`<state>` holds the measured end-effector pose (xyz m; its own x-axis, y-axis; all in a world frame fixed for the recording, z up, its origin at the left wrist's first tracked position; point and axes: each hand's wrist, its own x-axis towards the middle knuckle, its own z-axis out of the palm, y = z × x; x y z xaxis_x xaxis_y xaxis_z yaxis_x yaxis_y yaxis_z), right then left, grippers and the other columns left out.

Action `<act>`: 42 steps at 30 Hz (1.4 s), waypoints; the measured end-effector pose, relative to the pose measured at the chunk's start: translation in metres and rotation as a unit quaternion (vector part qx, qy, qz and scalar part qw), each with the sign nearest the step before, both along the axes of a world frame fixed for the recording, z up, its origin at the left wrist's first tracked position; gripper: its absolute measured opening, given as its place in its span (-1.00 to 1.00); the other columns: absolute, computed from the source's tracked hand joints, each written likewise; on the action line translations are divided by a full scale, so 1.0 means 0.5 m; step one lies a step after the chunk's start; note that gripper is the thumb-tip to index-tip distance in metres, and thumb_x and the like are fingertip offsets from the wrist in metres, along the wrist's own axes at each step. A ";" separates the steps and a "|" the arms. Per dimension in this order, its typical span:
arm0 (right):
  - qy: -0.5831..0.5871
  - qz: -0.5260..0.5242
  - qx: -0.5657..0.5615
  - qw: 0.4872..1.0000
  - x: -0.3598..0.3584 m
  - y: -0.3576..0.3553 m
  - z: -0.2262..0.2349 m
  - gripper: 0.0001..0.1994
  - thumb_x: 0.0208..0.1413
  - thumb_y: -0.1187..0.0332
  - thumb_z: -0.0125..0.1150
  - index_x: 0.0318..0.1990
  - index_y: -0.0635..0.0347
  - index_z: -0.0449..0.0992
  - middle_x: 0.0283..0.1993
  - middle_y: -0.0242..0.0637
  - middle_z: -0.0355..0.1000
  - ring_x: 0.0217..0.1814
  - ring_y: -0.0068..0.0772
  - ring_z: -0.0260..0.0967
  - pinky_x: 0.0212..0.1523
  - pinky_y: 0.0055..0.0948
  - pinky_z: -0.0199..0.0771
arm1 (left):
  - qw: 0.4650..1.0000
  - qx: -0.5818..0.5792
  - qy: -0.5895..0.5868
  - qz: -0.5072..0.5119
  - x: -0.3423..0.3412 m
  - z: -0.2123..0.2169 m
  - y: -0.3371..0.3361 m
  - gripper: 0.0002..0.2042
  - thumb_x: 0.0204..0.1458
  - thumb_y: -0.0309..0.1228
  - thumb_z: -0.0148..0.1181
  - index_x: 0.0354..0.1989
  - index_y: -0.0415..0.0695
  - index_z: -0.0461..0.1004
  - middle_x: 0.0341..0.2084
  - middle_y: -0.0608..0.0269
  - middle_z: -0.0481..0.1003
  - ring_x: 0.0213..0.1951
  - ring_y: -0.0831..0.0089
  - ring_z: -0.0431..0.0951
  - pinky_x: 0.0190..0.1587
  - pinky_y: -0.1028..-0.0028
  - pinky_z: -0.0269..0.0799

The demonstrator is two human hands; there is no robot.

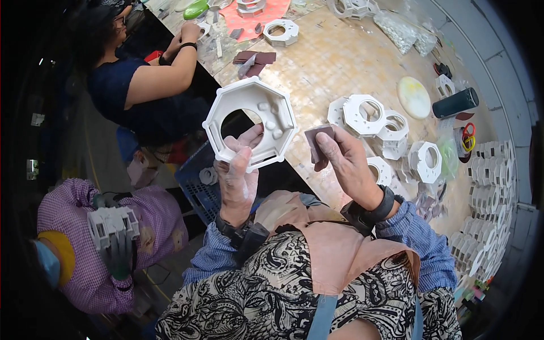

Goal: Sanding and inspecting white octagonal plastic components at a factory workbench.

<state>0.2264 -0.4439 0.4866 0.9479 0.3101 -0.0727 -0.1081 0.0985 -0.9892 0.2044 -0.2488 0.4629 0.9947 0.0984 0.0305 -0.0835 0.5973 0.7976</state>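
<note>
Lower left of the frame: a white moulded block (113, 225) is held by a seated co-worker (68, 209) in purple checks. Upper left: a second co-worker (139, 85) in dark blue is seen at the table (323, 62). Centre: a white octagonal housing (258, 97) is held up by the left hand (238, 181), closed on its lower rim; fingertips are seen in the round opening. Right of centre: a folded brown sheet (317, 145) is pinched between thumb and fingers of the right hand (347, 161), just beside the housing, not touching. Further right, more white housings (362, 113) are clustered; near the right edge, a dark green bottle (456, 102) is laid down.
</note>
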 end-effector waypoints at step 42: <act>-0.133 -0.256 -0.086 0.954 0.143 0.065 -0.017 -0.66 0.18 0.20 0.05 -0.38 0.40 0.43 -0.57 -0.18 0.37 -0.53 -0.47 0.22 -0.45 -0.43 0.27 | 0.997 -0.019 -0.015 0.073 0.048 0.014 -0.115 -0.89 0.09 -0.48 0.03 -0.46 -0.01 0.31 0.07 -0.18 0.28 0.21 0.20 0.21 0.23 0.12 0.13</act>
